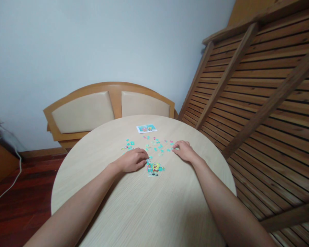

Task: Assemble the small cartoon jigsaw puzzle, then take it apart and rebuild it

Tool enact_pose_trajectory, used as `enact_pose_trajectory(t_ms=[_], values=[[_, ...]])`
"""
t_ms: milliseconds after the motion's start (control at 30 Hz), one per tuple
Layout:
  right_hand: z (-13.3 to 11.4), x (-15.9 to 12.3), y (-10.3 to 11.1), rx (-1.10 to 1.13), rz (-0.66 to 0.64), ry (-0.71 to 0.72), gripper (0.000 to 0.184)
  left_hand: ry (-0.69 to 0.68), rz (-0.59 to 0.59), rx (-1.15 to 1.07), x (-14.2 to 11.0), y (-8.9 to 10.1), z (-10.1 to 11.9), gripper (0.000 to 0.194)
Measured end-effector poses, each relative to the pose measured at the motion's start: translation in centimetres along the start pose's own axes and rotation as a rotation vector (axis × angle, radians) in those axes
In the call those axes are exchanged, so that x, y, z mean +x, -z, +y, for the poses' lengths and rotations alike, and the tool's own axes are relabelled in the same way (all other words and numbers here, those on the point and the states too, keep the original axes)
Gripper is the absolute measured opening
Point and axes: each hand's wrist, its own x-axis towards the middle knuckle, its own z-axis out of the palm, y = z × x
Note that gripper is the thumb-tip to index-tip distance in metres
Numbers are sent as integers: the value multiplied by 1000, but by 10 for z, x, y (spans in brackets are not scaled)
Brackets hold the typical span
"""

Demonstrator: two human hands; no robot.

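A partly joined jigsaw puzzle (155, 168) with a yellow cartoon figure lies on the round table (144, 212). My left hand (134, 160) rests palm down at its upper left edge, with loosely bent, open fingers. Its fingertips touch or nearly touch a teal piece there; I cannot tell which. To the right, my right hand (184, 151) has thumb and forefinger pinched on a small pale puzzle piece (172, 149) at the table surface. Loose teal, pink and pale puzzle pieces (156, 149) are scattered between and beyond the hands.
A picture card (146, 128) showing cartoon figures lies behind the loose pieces. Beyond the table stands a wooden headboard (115, 99) with cream panels against a wall. A slatted wooden frame (237, 85) leans at the right. A white cable (20, 164) hangs at the left.
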Motion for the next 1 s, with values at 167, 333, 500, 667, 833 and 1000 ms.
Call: enact_pose_trajectory(t_ms=[167,333,500,667,833,1000], values=[[-5,-2,6,21,-30,-13,17,-5,2,5,0,-2,-2,23],[-4,0,6,54,-57,29,16,-5,6,5,0,-2,-1,24],[0,1,2,56,-30,75,20,2,-3,2,1,0,1,24],[0,0,4,91,-5,75,15,5,-3,-9,1,2,3,24],[-10,1,4,485,-31,100,20,38,18,-31,1,1,3,26],[-41,-5,2,725,-64,160,24,221,128,-90,4,-1,6,26]])
